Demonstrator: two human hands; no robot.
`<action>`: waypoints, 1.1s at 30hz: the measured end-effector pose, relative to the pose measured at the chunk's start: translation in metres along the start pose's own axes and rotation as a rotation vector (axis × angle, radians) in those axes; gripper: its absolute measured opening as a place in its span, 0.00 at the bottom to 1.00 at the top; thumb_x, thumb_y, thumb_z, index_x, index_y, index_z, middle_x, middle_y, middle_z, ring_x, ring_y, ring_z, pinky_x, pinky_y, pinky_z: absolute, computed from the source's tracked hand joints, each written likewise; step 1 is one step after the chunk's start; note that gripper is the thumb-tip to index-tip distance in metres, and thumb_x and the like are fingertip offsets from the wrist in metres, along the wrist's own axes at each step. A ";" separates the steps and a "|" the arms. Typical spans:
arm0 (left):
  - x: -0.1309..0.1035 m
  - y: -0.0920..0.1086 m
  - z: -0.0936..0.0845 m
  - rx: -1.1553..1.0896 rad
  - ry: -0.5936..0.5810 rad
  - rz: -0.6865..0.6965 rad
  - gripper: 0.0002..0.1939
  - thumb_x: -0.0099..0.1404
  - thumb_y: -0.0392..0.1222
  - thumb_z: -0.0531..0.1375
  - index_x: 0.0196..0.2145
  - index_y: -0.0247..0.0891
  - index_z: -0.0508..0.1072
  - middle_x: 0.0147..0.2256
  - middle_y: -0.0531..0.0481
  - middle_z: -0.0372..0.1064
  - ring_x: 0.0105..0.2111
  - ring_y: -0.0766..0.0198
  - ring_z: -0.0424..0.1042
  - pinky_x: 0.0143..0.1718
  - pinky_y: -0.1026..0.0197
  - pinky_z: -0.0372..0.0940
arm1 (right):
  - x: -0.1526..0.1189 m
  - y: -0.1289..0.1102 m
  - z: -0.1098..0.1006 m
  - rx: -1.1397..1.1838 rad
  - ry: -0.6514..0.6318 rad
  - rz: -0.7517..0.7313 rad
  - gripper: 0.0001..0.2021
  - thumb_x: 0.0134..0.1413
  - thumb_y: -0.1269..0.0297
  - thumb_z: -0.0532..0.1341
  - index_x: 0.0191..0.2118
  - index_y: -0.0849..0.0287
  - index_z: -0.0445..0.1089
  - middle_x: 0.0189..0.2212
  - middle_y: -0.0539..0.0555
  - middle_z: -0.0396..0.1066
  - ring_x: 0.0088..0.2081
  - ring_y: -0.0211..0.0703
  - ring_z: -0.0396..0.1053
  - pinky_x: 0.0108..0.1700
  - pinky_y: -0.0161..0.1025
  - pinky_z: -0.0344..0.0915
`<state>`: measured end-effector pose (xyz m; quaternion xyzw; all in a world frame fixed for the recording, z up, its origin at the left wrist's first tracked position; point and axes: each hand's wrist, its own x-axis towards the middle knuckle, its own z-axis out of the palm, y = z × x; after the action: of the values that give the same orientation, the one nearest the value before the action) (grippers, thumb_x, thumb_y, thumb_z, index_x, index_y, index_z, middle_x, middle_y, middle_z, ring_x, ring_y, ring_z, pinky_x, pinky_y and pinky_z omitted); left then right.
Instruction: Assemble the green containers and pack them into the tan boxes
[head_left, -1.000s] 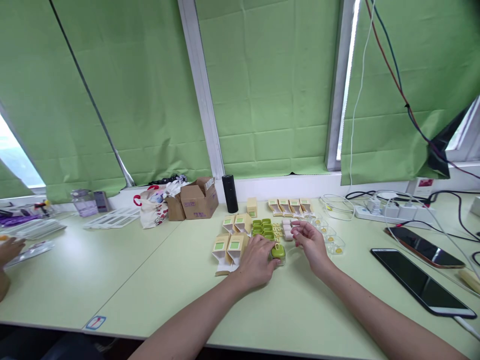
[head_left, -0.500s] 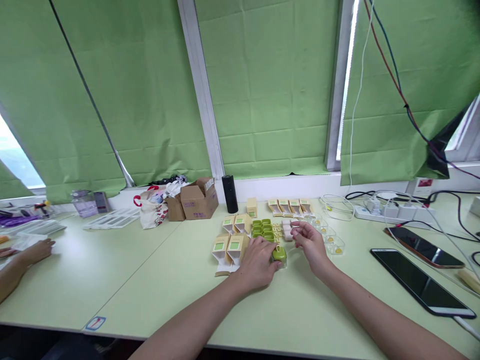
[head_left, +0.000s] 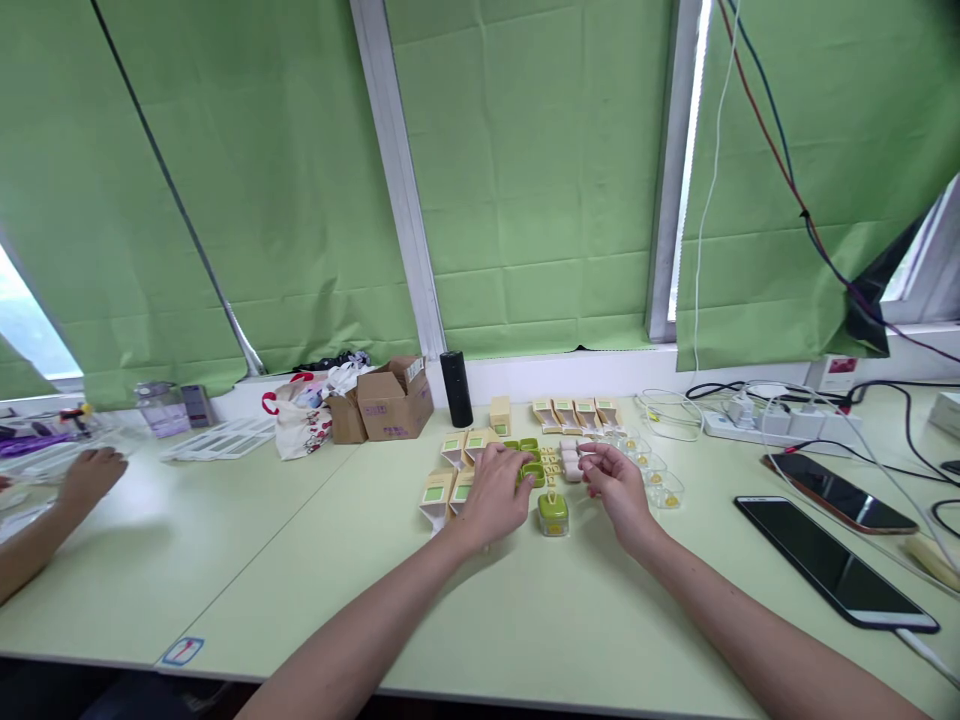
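My left hand is over the left edge of the green square lids, fingers bent and thumb apart; no held thing shows. To its right, a small clear box with a green lid stands upright on the table, touched by neither hand. My right hand hovers by the pale pink blocks, its fingers loosely curved and apart, with nothing visible in them. Small yellow pieces lie between lids and blocks. Clear cups with yellow bits line up beyond the right hand. Folded cream cartons stand partly behind my left hand.
More cream cartons stand farther back, near a black cylinder. A cardboard box and cloth bag are left. Two phones, cables and a power strip lie right. Another person's hand works far left.
My left hand has let go of the green-lidded box and moved left and back to the green lids. The box now stands alone. My right hand has barely moved.
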<state>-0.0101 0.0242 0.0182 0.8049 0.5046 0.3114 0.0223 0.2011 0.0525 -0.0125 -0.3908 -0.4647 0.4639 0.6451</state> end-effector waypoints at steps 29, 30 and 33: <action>0.170 -0.048 0.102 0.488 -0.534 -0.058 0.20 0.75 0.48 0.64 0.59 0.38 0.73 0.61 0.40 0.69 0.57 0.50 0.73 0.58 0.42 0.72 | 0.007 0.010 -0.003 -0.056 -0.029 0.018 0.19 0.41 0.50 0.74 0.36 0.57 0.78 0.25 0.52 0.73 0.24 0.41 0.66 0.23 0.37 0.58; 0.171 -0.047 0.103 0.488 -0.535 -0.063 0.20 0.75 0.49 0.63 0.60 0.38 0.72 0.59 0.41 0.71 0.54 0.52 0.75 0.55 0.44 0.74 | 0.007 0.010 -0.003 -0.059 -0.029 0.014 0.19 0.41 0.50 0.75 0.36 0.57 0.78 0.25 0.52 0.74 0.24 0.41 0.66 0.23 0.37 0.58; 0.171 -0.048 0.103 0.474 -0.518 -0.078 0.19 0.75 0.48 0.63 0.59 0.38 0.73 0.58 0.41 0.72 0.53 0.53 0.76 0.53 0.45 0.75 | 0.007 0.009 -0.003 -0.059 -0.025 0.001 0.19 0.41 0.50 0.75 0.36 0.57 0.78 0.25 0.52 0.74 0.25 0.41 0.66 0.25 0.38 0.59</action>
<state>0.0565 0.2175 0.0004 0.8201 0.5709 -0.0300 -0.0262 0.2027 0.0619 -0.0201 -0.4040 -0.4862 0.4551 0.6271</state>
